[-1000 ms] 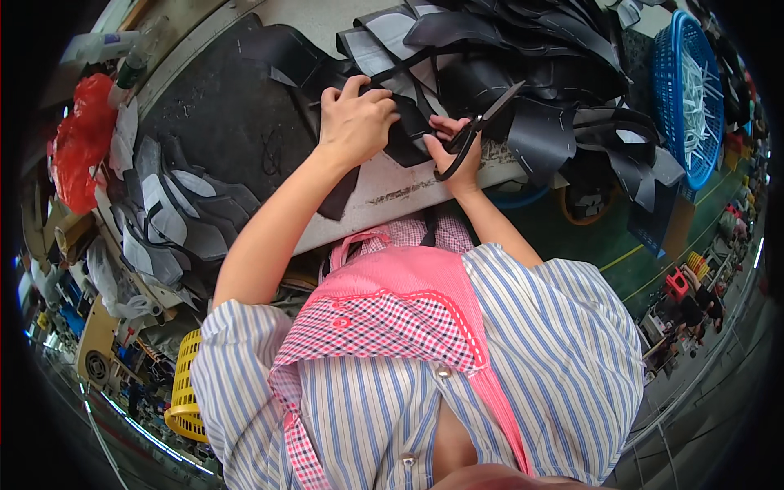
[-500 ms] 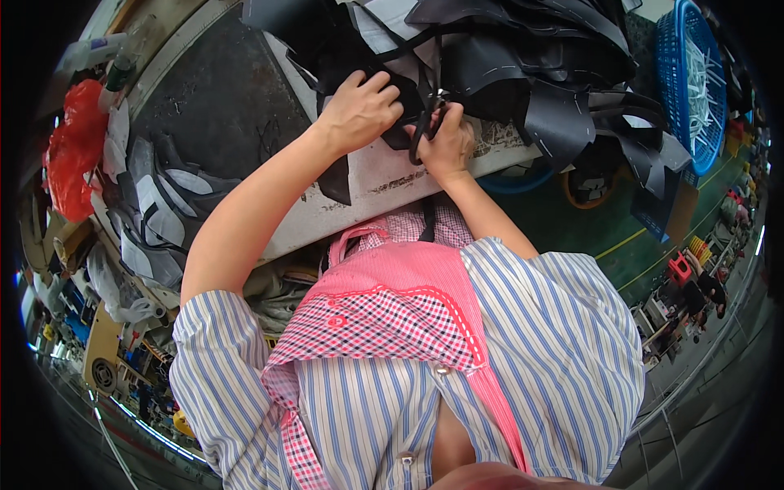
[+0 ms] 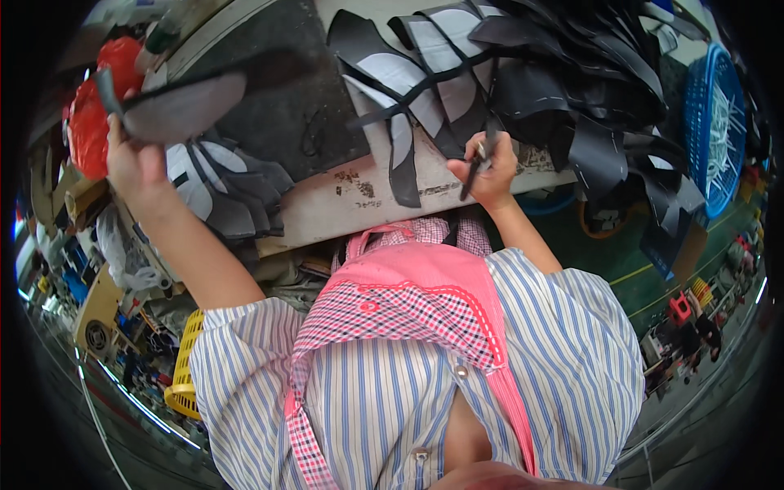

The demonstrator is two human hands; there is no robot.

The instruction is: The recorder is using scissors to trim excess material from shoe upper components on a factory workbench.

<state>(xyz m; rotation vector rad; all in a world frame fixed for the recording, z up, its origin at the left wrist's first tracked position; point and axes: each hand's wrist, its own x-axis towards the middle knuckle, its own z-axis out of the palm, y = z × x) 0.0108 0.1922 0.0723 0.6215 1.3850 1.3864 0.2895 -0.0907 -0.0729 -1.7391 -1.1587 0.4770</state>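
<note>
My left hand (image 3: 137, 167) is raised at the left side of the table, closed on the edge of a black leather-like piece with grey lining (image 3: 192, 106). Motion smears that piece. Just below it lies a fanned pile of similar black and grey pieces (image 3: 237, 196). My right hand (image 3: 492, 171) is near the table's front edge, with its fingers round dark-handled scissors (image 3: 482, 155) whose blades point away from me. Beyond the scissors, a row of black pieces with white lining (image 3: 429, 45) lies joined by a dark strip. A large heap of black pieces (image 3: 572, 90) spreads to the right.
A blue basket (image 3: 694, 139) of white strips stands at the far right. A red plastic bag (image 3: 88, 135) hangs at the left, beside a bottle (image 3: 167, 33). A dark mat (image 3: 278, 90) covers part of the worn white table (image 3: 327, 200). A yellow basket (image 3: 184, 367) is at lower left.
My left hand has swung from the joined pieces to the far left, carrying one piece. My right hand still holds the scissors. The view has shifted somewhat.
</note>
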